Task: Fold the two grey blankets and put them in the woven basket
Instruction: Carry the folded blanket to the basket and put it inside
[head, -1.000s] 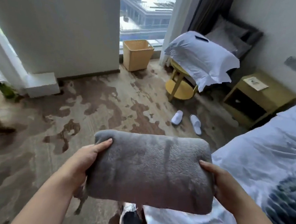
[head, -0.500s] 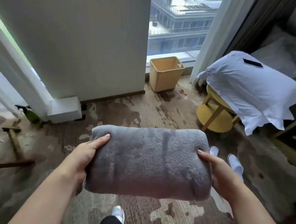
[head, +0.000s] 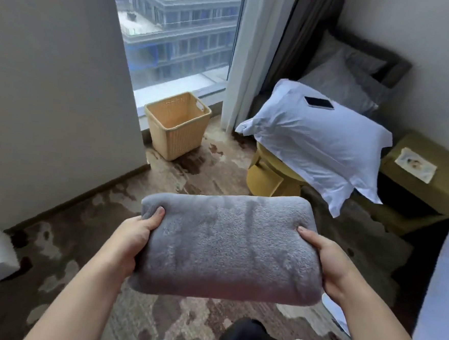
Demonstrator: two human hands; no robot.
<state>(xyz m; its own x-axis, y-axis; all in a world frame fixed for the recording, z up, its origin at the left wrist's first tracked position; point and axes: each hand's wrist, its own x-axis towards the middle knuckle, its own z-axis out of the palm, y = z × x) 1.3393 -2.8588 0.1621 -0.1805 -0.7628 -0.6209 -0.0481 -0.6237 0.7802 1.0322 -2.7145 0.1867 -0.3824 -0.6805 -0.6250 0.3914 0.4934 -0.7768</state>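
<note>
Left hand (head: 133,239) and right hand (head: 326,262) grip the folded grey blanket (head: 226,244), well short of the woven basket (head: 176,140); a slackened grip could unfold it.

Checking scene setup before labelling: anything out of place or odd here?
Yes: a white pillow lies on the small yellow table, overhanging it, with a phone resting on top, which looks precarious. The woven basket stands upright; the grey blanket looks neatly folded.
</note>
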